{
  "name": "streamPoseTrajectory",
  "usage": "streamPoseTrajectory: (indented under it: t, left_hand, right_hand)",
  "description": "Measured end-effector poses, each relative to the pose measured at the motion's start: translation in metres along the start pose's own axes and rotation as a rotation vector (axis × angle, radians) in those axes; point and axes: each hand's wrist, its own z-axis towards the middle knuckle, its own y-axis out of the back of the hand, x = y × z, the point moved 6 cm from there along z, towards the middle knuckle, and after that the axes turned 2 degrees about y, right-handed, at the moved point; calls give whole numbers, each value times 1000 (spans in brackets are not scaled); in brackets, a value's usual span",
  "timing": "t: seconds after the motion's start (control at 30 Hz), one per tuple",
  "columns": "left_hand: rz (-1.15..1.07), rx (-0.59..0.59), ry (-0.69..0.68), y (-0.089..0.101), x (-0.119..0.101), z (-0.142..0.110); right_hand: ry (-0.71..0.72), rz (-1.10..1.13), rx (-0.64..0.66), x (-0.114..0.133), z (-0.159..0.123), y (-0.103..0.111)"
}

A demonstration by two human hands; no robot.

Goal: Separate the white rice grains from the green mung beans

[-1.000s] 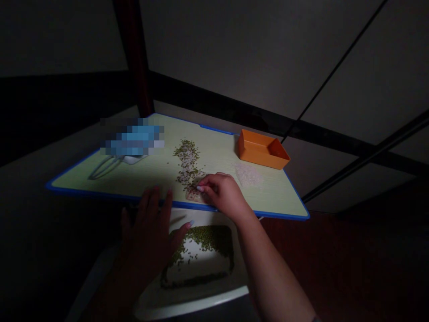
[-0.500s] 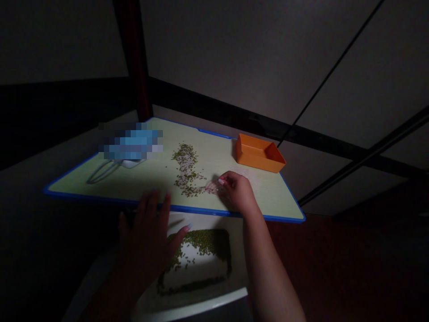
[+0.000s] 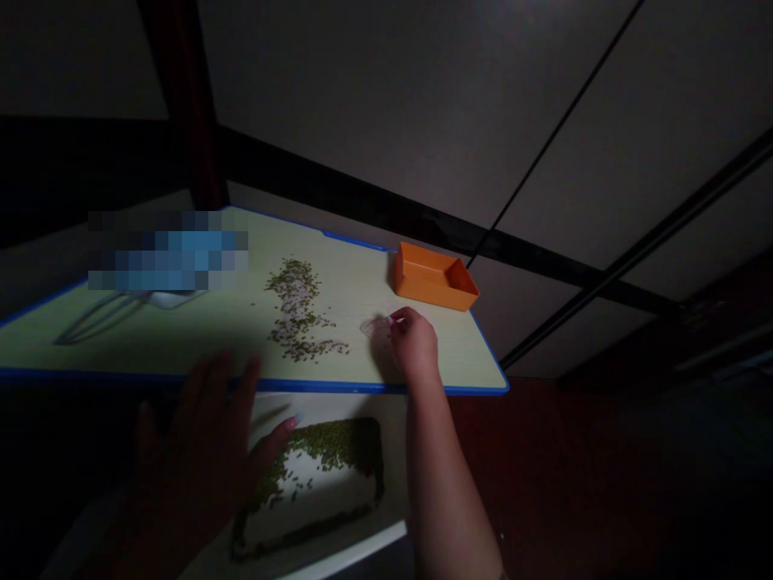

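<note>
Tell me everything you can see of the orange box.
The orange box is a rectangular, open-topped container with smooth walls that look like plastic. It sits upright on the pale, blue-edged board, toward the far right part, set at an angle to the camera. Its near wall and part of the inside show, with the inside in shade; the near wall hides some of the floor. The right hand is on its near side, with no contact visible.
</note>
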Motion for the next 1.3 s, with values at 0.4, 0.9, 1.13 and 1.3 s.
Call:
streamPoseTrajectory:
  t: [0.4, 0.9, 1.13, 1.3]
  left_hand:
    - [0, -42, 19, 0, -3, 0]
    - [53, -64, -2, -7, 3, 2]
    - [43, -71, -26, -7, 3, 1]
    - [52, -51, -12, -9, 4, 2]
  right_hand:
    - [115, 136, 88, 6, 0, -12]
    - [136, 92, 136, 13, -3, -15]
    - [135, 126, 141, 12, -3, -17]
    - [129, 148, 130, 10, -2, -17]
